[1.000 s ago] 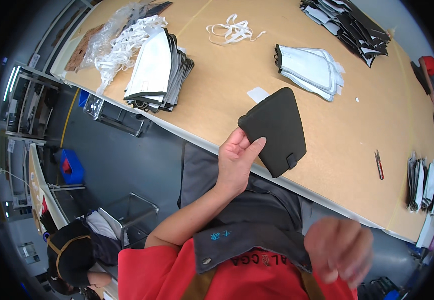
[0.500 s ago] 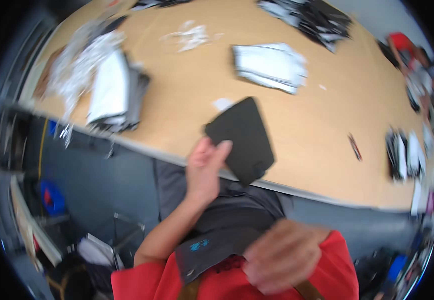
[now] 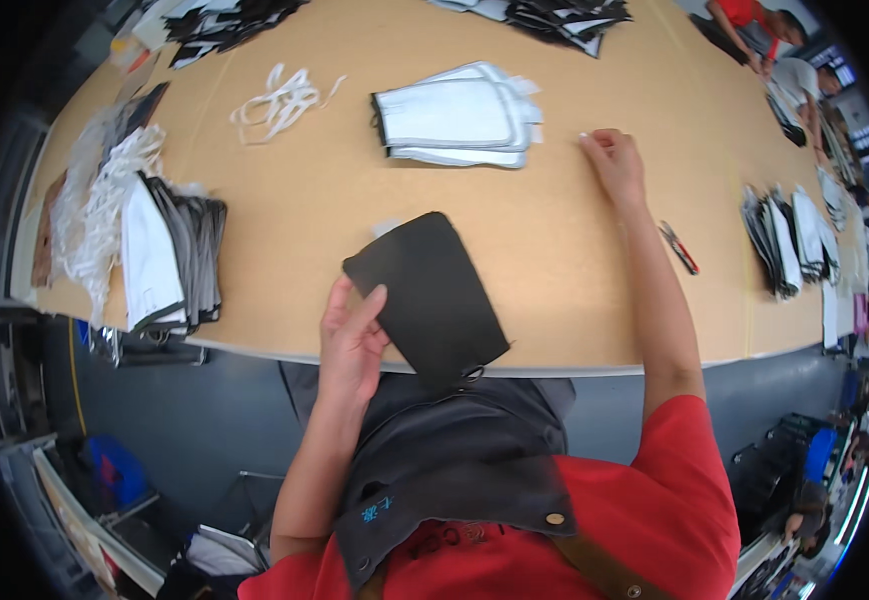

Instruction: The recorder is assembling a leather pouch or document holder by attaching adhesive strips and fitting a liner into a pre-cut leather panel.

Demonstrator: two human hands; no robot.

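A flat black fabric piece (image 3: 433, 295), with a small loop at its lower corner, tilts over the table's front edge. My left hand (image 3: 351, 345) grips it by its left edge, thumb on top and fingers underneath. My right hand (image 3: 617, 168) reaches far out over the table, thumb and fingertips pinched together. A tiny white scrap (image 3: 584, 137) shows at those fingertips. Left of that hand lies a stack of white panels with dark edging (image 3: 455, 115). Red-and-black thread snips (image 3: 680, 248) rest right of my right forearm.
Grey and white panels (image 3: 170, 255) and tangled white strips (image 3: 110, 215) sit at the table's left end. A loose white cord (image 3: 283, 105) lies farther back. Black pieces (image 3: 565, 20) are heaped at the far edge; more bundles (image 3: 790, 240) stand at right, where people work.
My right hand has gone from in front of my chest out to the table beyond the snips, fingertips pinched. The left still holds the black piece. The whole view has shifted.
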